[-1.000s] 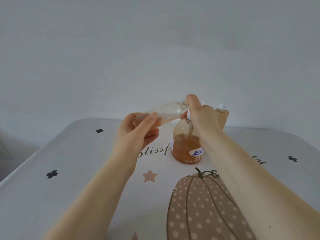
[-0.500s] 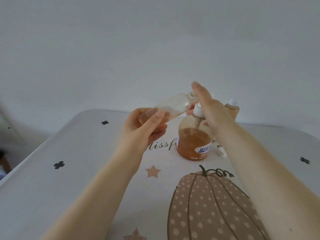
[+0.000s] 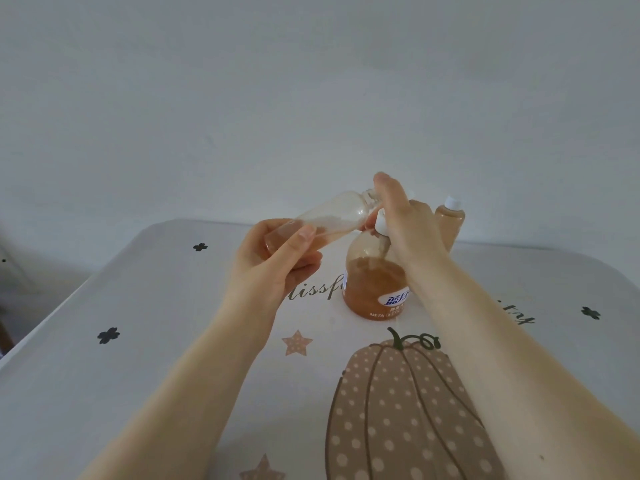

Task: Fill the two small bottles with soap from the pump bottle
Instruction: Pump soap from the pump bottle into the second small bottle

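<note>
Now our right hand [image 3: 403,223] has dropped back onto pump bottle [image 3: 375,285] head after lifting half second ago; we judge another stroke starting. Fingers drape over pump top, pressing, nothing pinched. Our left hand [image 3: 277,261] wraps tilted small bottle [image 3: 332,216], part filled, mouth at nozzle. Second small bottle [image 3: 449,221], capped, full, stands beyond right hand.

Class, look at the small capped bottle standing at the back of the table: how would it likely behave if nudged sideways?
The small capped bottle looks tall and narrow, so it would probably tip rather than slide. It appears full of soap, so likely heavy for its size. Once down, its round body might roll across the table.
</note>
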